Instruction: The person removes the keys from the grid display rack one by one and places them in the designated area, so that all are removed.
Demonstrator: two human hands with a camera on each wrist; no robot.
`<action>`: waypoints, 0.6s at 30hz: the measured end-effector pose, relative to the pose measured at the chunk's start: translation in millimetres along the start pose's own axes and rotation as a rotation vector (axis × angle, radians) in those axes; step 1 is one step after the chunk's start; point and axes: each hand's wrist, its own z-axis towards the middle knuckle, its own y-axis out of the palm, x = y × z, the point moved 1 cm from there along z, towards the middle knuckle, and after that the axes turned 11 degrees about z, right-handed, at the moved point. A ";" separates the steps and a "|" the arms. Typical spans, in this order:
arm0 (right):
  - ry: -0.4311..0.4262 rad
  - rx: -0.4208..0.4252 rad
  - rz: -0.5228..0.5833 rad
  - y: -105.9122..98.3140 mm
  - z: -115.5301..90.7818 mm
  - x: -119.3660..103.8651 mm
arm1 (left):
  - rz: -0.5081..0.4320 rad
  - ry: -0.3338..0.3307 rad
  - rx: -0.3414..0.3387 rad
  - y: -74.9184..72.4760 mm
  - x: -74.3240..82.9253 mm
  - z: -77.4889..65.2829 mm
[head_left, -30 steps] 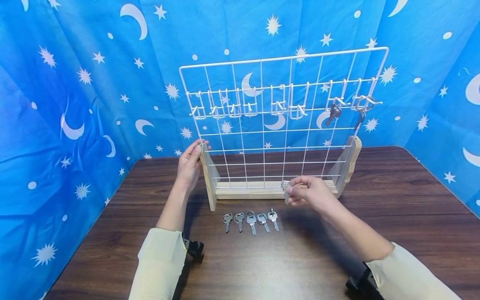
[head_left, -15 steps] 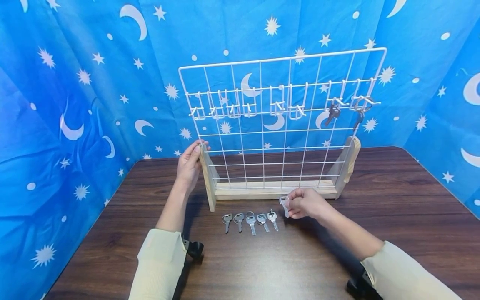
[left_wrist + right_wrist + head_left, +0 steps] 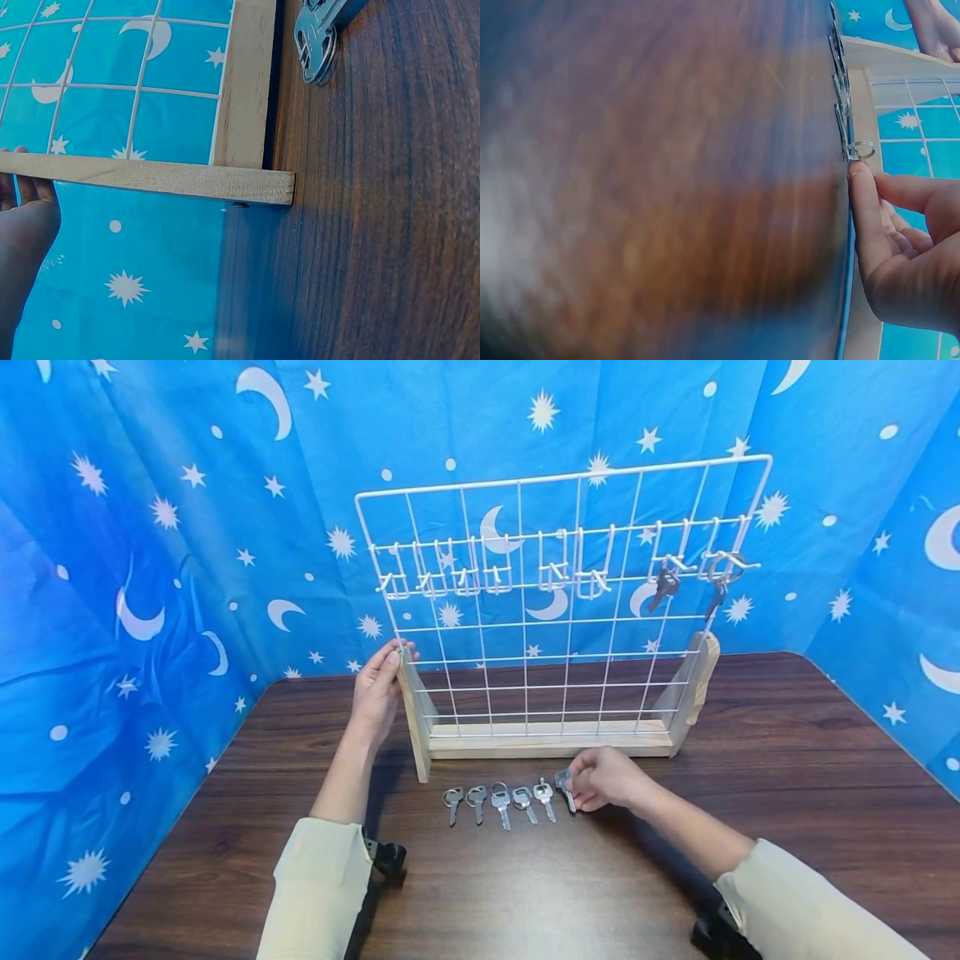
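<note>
A white wire grid rack with a wooden stand [image 3: 510, 748] stands upright on the table. My left hand [image 3: 375, 692] grips the top of its left wooden side piece [image 3: 150, 174], thumb in front and fingers behind. At the right end of a row of silver keys [image 3: 501, 806], my right hand [image 3: 609, 777] pinches a key [image 3: 566, 788] down at the tabletop. Its ring [image 3: 864, 150] stands up beside the fingertips in the right wrist view. Two more keys hang from hooks at the rack's upper right, one at the far end [image 3: 718, 597], the other just left [image 3: 664, 587].
Several bare white hooks [image 3: 555, 575] line the rack's upper part. The dark wooden table [image 3: 495, 893] reaches back to a blue curtain [image 3: 187, 610] with moons and stars. Black wrist devices lie under both sleeves, such as the left one [image 3: 388, 858].
My right hand has come down from in front of the rack's base to the table, bringing its key to the row's right end. My left hand has stayed on the side piece.
</note>
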 end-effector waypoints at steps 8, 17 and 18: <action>0.010 0.024 -0.043 2.5 1.6 3.5 | 0.022 -0.005 -0.001 -0.4 0.3 -0.2; 0.056 0.077 -0.133 1.8 3.4 2.8 | 0.005 -0.013 0.011 0.4 -0.1 0.1; 0.057 0.084 -0.145 1.8 3.0 2.5 | 0.002 -0.013 0.012 0.7 0.1 0.1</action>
